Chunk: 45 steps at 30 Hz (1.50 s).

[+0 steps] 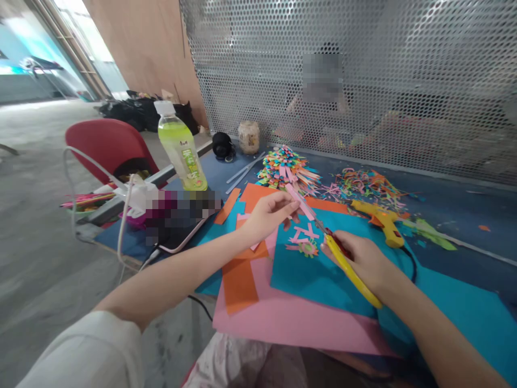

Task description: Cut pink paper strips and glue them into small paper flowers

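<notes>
A red chair [107,141], a drink bottle [173,132] with Chinese lettering too small to read, my left hand [271,213] pinching a pink paper strip [301,202] above blue paper [301,283], my right hand [361,256] gripping yellow-handled scissors [350,272] at its near end, then a yellow glue gun [382,219].

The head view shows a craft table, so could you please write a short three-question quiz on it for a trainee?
1. Fill in the blank: the left hand holds a strip coloured ____.
2. Which tool is in the right hand?
3. True or false: in the picture, the yellow glue gun lies to the right of the drink bottle.

Key:
1. Pink.
2. Scissors.
3. True.
</notes>
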Available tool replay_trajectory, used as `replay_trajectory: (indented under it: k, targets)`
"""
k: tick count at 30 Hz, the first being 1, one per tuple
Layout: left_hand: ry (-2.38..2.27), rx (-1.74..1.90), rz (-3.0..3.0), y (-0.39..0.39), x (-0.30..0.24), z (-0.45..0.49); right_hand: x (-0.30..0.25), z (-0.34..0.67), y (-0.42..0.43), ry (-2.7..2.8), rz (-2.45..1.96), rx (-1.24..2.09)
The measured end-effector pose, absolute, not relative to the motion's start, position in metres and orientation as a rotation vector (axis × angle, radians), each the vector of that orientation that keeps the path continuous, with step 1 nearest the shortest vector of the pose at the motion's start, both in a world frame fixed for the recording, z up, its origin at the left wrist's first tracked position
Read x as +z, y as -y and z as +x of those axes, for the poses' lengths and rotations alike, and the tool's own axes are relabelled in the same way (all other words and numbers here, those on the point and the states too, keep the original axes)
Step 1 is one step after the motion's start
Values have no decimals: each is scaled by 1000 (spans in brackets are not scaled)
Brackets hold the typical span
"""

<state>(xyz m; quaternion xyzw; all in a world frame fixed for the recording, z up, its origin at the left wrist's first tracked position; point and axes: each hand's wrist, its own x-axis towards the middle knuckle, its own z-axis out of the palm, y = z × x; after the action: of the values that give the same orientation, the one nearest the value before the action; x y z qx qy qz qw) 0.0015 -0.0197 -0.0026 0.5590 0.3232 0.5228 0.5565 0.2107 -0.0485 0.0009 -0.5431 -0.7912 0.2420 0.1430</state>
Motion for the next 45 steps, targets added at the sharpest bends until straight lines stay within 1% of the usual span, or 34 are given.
replay_trajectory:
  k: [23,33,45]
  targets:
    - [-785,1188,1354,20,-8,3,1,208,50,2279,-1524,657]
    - [-783,1141,1423,26,-8,9,1,205,52,2267,-1538,725]
    - [-789,1143,1437,24,-12,9,6,205,49,2191,-1590,584]
